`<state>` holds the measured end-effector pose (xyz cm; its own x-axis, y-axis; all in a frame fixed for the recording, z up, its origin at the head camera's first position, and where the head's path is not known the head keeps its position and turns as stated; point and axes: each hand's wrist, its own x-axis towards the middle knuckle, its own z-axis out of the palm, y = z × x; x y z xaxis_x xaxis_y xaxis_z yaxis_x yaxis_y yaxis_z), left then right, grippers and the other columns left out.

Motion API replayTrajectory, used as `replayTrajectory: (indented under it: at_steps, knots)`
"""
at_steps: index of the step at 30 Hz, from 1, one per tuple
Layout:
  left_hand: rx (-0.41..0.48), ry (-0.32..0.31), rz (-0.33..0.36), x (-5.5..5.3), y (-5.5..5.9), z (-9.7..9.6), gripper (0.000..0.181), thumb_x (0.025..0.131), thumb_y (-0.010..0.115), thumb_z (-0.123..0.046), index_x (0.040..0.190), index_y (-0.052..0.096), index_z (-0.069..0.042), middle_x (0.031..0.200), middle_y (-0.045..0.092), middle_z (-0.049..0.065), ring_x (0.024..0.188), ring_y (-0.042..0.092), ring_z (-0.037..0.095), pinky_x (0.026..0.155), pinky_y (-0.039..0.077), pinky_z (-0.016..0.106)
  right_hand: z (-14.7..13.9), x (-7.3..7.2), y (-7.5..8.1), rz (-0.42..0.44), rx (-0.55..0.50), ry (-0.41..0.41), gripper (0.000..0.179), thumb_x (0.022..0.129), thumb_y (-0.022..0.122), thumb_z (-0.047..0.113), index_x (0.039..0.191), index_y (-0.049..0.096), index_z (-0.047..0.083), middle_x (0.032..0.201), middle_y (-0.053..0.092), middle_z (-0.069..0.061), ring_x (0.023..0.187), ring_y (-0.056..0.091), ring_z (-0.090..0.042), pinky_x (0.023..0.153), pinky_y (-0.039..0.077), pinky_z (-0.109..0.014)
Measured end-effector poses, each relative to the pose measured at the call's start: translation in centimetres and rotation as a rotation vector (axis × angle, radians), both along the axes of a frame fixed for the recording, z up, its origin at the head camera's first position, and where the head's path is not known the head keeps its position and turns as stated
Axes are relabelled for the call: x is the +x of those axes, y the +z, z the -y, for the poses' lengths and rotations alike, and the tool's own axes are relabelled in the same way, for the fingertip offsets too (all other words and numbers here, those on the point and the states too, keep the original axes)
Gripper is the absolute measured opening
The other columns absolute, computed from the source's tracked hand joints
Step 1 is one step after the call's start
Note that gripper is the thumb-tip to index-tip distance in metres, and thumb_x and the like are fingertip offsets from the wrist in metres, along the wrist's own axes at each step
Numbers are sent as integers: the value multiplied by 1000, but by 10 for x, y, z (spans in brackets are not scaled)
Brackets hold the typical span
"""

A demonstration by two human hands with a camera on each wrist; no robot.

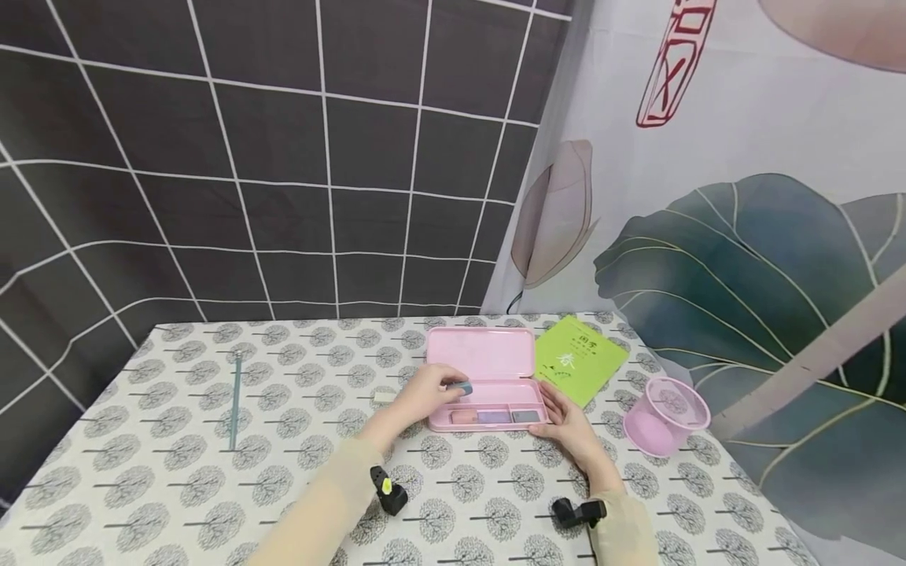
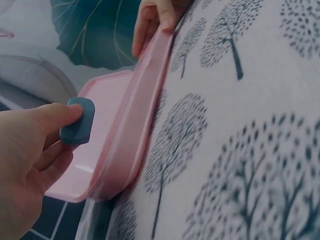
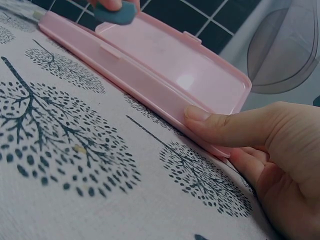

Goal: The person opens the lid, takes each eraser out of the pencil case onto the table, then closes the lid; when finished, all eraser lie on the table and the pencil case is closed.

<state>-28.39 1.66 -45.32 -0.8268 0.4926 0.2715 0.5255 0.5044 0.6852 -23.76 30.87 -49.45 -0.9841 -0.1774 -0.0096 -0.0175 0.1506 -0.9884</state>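
Note:
My left hand (image 1: 425, 389) pinches a small blue-green eraser (image 2: 78, 121) between thumb and fingers, above the left part of an open pink pencil case (image 1: 481, 354). In the head view the case's lid leans back behind its tray. Along the tray's front compartments lie a pinkish-orange block (image 1: 464, 417), a purple block (image 1: 493, 417) and a grey block (image 1: 524, 417). My right hand (image 1: 570, 431) grips the case's right end, with the thumb (image 3: 200, 116) on its front wall and the fingers around the corner, partly hidden.
A whitish block (image 1: 384, 397) lies left of the case. Farther left is a thin blue-green stick (image 1: 236, 401). A green booklet (image 1: 580, 358) lies behind the case on the right, and a pink mesh cup (image 1: 665, 417) stands near the table's right edge.

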Motion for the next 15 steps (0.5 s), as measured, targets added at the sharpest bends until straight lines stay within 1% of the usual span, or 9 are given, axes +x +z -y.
replayTrajectory:
  at_steps: [3,7,11,15]
  knots:
    - [23,3,24,0,1,15,24,88,70,-18,108,72,-4,107,73,10,99,69,24,92,57,38,1,0,0,4,-7,0,98,75,72,-11,152,12,-7,159,16,-27,146,21,-38,104,34,-11]
    - [41,21,59,2,6,36,23,87,72,-19,107,73,-7,106,73,8,98,69,22,91,57,36,2,1,1,2,1,7,98,75,72,-10,152,11,-8,159,16,-27,146,20,-39,104,34,-11]
    - [37,30,84,4,8,57,22,88,71,-21,107,73,-10,108,73,4,101,68,23,93,55,41,2,2,3,-2,22,-2,97,76,72,-10,152,12,-8,159,17,-27,145,20,-39,104,34,-10]
    - [16,52,94,8,8,76,24,88,70,-20,110,72,-9,113,72,7,107,67,27,96,54,46,2,3,3,-21,27,1,98,75,73,-8,152,13,-8,158,16,-29,143,19,-41,103,36,-8]
